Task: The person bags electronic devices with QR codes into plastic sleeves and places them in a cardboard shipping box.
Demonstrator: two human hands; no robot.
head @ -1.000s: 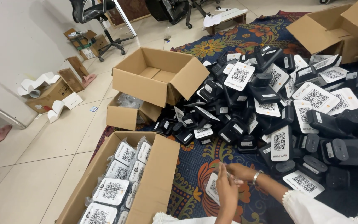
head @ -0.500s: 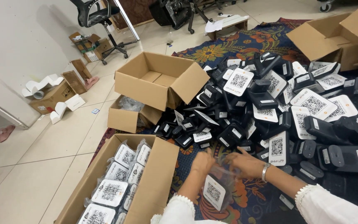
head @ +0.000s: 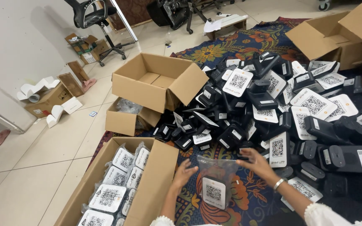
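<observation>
A clear plastic bag (head: pixel 215 179) with a black-and-white coded device inside hangs upright between my hands, above the patterned rug (head: pixel 239 201). My left hand (head: pixel 184 172) holds the bag's left edge and my right hand (head: pixel 255 161) grips its top right corner. A bracelet shows on my right wrist. Just left of my left hand stands a long cardboard box (head: pixel 155 184) filled with several bagged devices (head: pixel 107 196). A big heap of loose black devices (head: pixel 273 113) spreads out beyond and to the right of my hands.
An open cardboard box (head: pixel 177 86) sits on a smaller box (head: pixel 120 121) behind the long one. More open boxes (head: pixel 336 37) stand at the far right. Office chairs (head: pixel 101 25), small cartons (head: pixel 49 100) and paper scraps lie on the tiled floor to the left.
My hands moved up and left from the lower edge, and the bagged device now hangs spread between them, higher than before. The camera view shifted a little.
</observation>
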